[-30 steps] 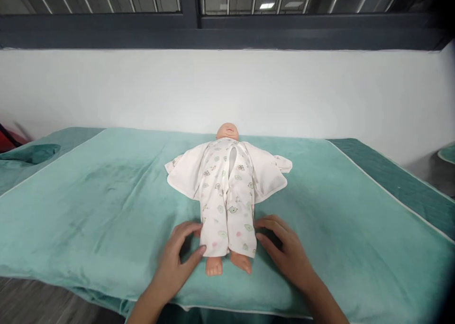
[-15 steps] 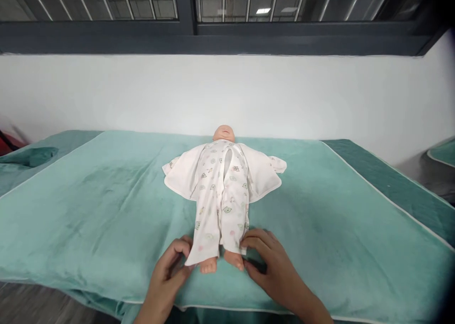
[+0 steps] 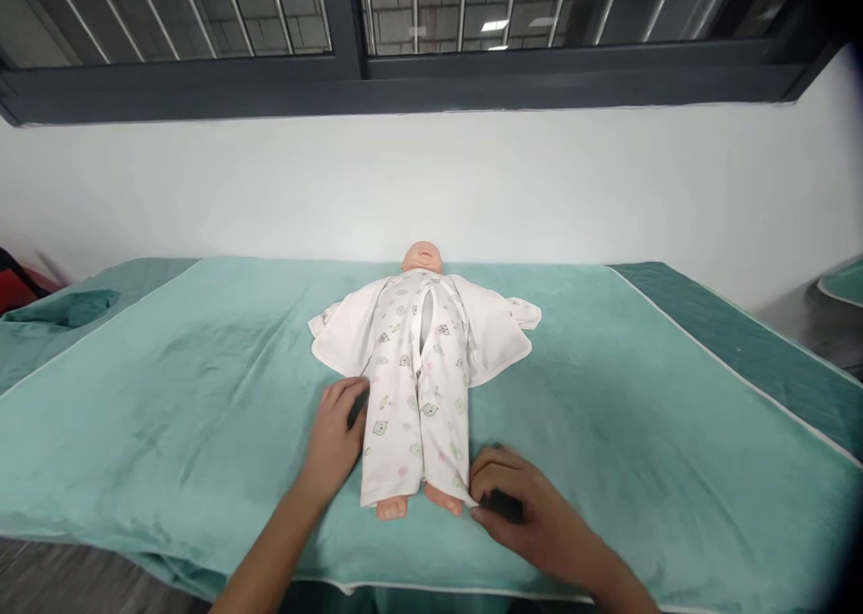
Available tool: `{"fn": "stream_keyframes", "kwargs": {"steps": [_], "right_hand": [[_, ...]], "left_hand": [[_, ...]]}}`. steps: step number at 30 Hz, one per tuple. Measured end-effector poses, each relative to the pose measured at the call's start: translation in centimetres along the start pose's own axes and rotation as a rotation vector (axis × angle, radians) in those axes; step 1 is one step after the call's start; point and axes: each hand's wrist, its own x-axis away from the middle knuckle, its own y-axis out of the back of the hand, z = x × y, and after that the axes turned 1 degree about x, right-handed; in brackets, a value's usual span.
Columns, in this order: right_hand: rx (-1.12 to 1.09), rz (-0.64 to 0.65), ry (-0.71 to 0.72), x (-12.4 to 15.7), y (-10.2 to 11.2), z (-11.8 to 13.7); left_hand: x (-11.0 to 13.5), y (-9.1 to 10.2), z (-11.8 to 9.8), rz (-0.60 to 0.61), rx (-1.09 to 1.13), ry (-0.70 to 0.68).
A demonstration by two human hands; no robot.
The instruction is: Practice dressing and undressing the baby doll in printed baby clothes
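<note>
A baby doll (image 3: 422,258) lies on its back on a teal blanket (image 3: 202,398), head toward the wall. It wears white printed trousers (image 3: 414,416) and an open white printed top spread out at both sides. Its bare feet (image 3: 418,504) point toward me. My left hand (image 3: 335,434) rests beside the trousers' left leg, fingers curled against the cloth at thigh height. My right hand (image 3: 522,511) lies by the cuff of the right leg, fingers bent and pinching the cloth's edge.
The blanket covers a padded table whose front edge (image 3: 431,587) is just below my hands. A darker green cloth (image 3: 67,308) lies at the far left. A white wall and a dark window frame (image 3: 431,75) stand behind the table.
My left hand has moved up from the left cuff to beside the thigh. My right hand has stayed near the right cuff. The trouser legs lie straighter and cover more of the legs.
</note>
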Motion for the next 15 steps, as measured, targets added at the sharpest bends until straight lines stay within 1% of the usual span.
{"fn": "stream_keyframes", "kwargs": {"steps": [1,2,3,4,6,7,9,11,13,15], "right_hand": [[-0.032,0.028,-0.01,-0.3,0.8,-0.3],[-0.042,0.024,-0.027,-0.8,1.6,-0.8],[-0.013,-0.014,-0.041,-1.5,2.4,-1.4],[0.06,-0.082,-0.047,-2.3,3.1,-2.2],[0.305,-0.229,-0.037,-4.2,4.1,-3.9],[0.441,-0.267,-0.026,-5.2,4.3,-4.7],[0.661,-0.264,-0.005,-7.1,4.5,-5.7],[0.793,-0.218,0.001,-8.5,4.3,-6.1],[0.844,-0.185,0.016,-9.1,4.1,-6.1],[0.822,-0.169,0.038,-8.8,4.1,-5.9]], "left_hand": [[-0.6,-0.1,0.1,-0.005,-0.085,-0.069],[-1.1,-0.2,0.3,-0.005,-0.16,-0.13],[-1.6,-0.3,0.4,-0.003,-0.229,-0.18],[-2.1,-0.4,0.5,-0.001,-0.292,-0.221],[-2.8,-0.5,0.4,-0.001,-0.404,-0.276],[-3.1,-0.5,0.2,0.004,-0.449,-0.29],[-3.5,-0.5,-0.1,0.02,-0.515,-0.298],[-3.8,-0.6,-0.4,0.028,-0.541,-0.297],[-3.8,-0.6,-0.4,0.015,-0.524,-0.304],[-3.6,-0.6,-0.1,-0.017,-0.499,-0.304]]}}
